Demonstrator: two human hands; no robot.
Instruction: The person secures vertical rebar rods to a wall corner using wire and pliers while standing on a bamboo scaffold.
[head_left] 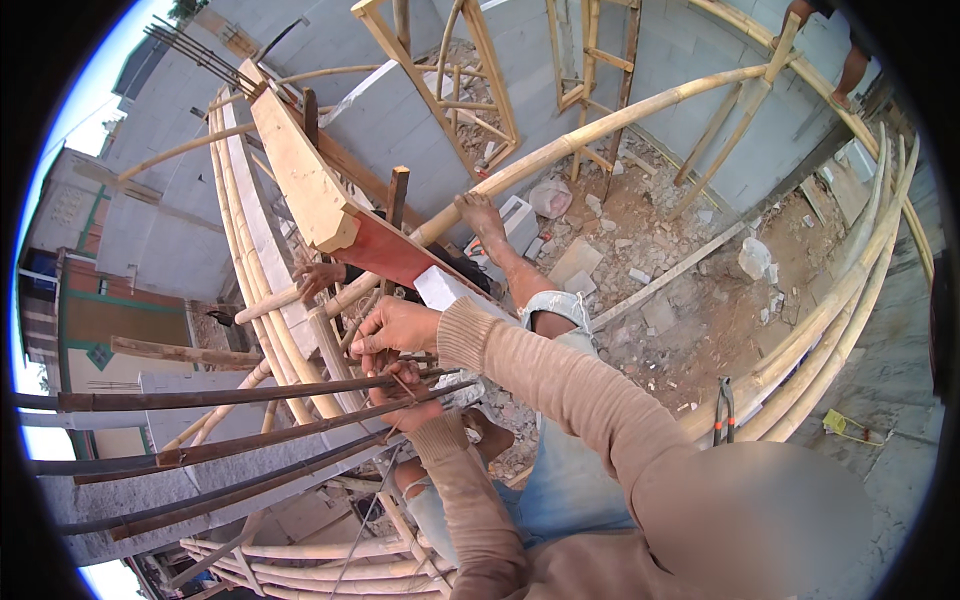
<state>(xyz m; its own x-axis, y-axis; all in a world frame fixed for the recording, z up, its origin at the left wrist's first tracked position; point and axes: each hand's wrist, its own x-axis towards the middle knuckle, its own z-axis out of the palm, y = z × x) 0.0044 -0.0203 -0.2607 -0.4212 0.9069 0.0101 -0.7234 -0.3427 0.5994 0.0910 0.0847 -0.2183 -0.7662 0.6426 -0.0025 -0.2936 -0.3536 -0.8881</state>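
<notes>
Several rusty steel reinforcing bars (250, 396) run in from the left side, and their ends pass by my hands. My left hand (408, 408) is closed around the bar ends, where a thin rusty strand crosses its fingers; exactly what it grips is partly hidden. Just above it, my right hand (398, 328) is closed in a pinch, fingertips down near the bars. Whatever lies in that pinch is too small to tell. My bare foot (484, 222) rests on a bamboo pole (560, 148). Beyond my hands, another person's hand (318, 279) is near a wooden formwork board (300, 180).
Pliers with red handles (724, 408) hang at the bundled bamboo poles (800, 372) on the right. Broken rubble (660, 330) covers the ground below. Grey block walls (680, 75) stand behind, with a wooden frame (490, 75). Another person's leg (853, 72) shows at far right.
</notes>
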